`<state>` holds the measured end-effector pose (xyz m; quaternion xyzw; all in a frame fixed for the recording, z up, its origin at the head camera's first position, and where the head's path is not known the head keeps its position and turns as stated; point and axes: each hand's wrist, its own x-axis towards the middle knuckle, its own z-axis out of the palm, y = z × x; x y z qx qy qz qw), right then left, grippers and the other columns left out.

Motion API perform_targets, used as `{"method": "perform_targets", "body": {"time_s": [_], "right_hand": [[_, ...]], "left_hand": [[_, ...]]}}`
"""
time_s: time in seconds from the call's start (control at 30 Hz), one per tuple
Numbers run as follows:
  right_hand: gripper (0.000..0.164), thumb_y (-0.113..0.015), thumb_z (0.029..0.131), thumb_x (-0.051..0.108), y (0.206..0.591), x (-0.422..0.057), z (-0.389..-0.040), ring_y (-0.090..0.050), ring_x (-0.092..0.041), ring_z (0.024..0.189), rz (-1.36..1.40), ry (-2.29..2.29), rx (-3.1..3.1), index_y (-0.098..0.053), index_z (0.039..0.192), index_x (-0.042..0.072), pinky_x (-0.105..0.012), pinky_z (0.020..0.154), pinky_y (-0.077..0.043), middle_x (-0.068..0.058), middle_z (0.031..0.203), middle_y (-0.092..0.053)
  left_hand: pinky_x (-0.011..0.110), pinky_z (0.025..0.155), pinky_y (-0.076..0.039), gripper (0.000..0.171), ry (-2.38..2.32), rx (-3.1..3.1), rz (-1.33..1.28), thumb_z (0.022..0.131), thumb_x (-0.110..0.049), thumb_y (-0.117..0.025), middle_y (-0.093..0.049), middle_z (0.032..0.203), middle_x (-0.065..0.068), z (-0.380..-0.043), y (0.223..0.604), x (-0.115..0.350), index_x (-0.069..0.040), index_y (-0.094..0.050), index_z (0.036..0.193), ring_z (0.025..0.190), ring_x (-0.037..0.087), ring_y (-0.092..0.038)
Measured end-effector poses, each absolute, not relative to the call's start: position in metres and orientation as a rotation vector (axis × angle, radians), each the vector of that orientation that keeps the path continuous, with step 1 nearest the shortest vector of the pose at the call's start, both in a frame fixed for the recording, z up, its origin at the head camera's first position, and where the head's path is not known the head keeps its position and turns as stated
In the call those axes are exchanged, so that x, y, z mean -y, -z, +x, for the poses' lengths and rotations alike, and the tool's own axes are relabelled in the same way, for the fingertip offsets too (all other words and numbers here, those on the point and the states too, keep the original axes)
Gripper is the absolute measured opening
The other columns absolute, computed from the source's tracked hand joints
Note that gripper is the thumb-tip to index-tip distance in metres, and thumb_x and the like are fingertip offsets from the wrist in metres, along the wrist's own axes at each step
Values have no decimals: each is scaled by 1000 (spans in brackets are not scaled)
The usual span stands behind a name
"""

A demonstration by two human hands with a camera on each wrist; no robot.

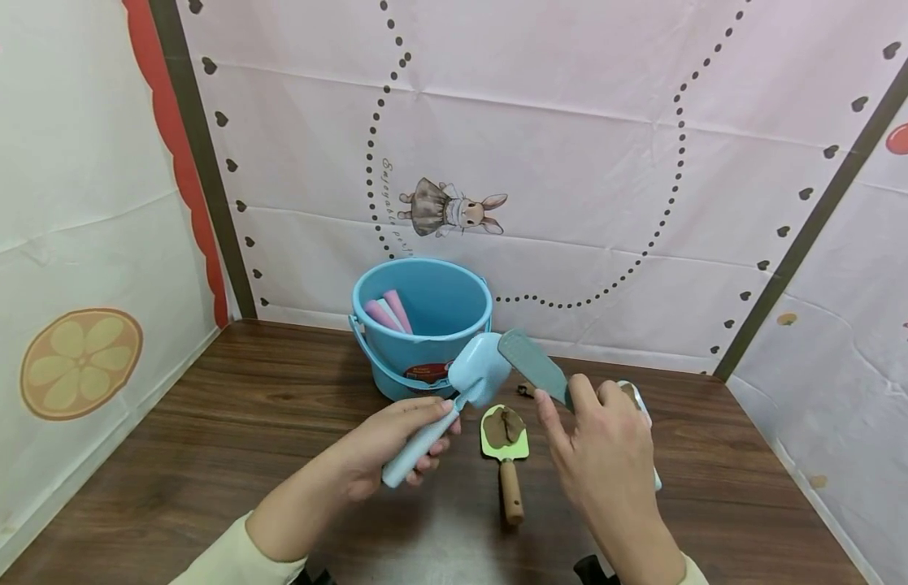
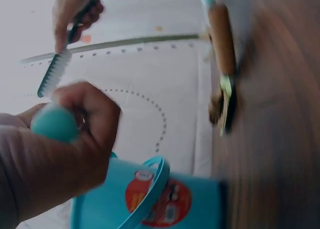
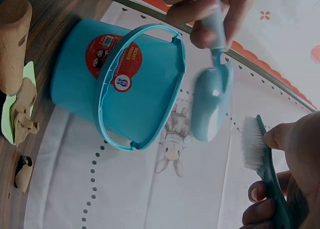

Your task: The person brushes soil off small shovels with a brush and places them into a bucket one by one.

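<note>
My left hand (image 1: 384, 439) grips the handle of a light blue toy shovel (image 1: 479, 370), its scoop raised in front of the bucket. In my right hand (image 1: 607, 431) is a dark green brush (image 1: 534, 363), held by its handle. White bristles (image 3: 254, 144) show in the right wrist view. Brush head and scoop are close together in the head view; the right wrist view shows a gap between them. Below lies a small lime green spade (image 1: 519, 448) with a wooden handle, bearing a brown clay-like lump (image 1: 501, 428).
A blue bucket (image 1: 395, 361) stands at the back, with pink and light blue handles (image 1: 397, 310) inside. Near the spade lies a small brown bit (image 1: 525, 391). A white-edged object (image 1: 657, 481) is partly hidden behind my right hand. Printed cloth walls enclose the wooden table (image 1: 293, 406).
</note>
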<state>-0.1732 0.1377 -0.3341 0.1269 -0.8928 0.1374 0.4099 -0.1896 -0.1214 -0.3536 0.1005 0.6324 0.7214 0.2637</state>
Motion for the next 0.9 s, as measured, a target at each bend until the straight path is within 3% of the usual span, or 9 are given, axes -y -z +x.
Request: {"method": "perform_targets", "body": {"time_s": [0.2, 0.63, 0.9], "right_hand": [[39, -64, 96, 44, 335, -138, -174, -39, -20, 57, 324, -351, 2238, -52, 80, 10, -40, 54, -36, -1, 67, -35], [40, -65, 96, 44, 341, -127, -169, -33, -15, 55, 441, -374, 2201, -52, 80, 10, -31, 52, -30, 1, 66, -33], [41, -59, 99, 50, 354, -106, -160, -29, -10, 58, 562, -374, 2254, -54, 83, 13, -28, 55, -27, 5, 69, -32]], "left_hand": [[21, 52, -42, 39, -1986, -1364, 209, 104, -47, -51, -47, 78, -1, -188, 351, 123, -8, -54, 111, 61, 7, -45], [21, 52, -42, 40, -1950, -1380, 256, 103, -48, -51, -48, 78, -2, -187, 351, 122, -8, -54, 111, 61, 6, -45], [20, 52, -42, 40, -1946, -1395, 270, 105, -46, -49, -49, 80, -1, -185, 351, 120, -8, -53, 114, 61, 6, -45]]}}
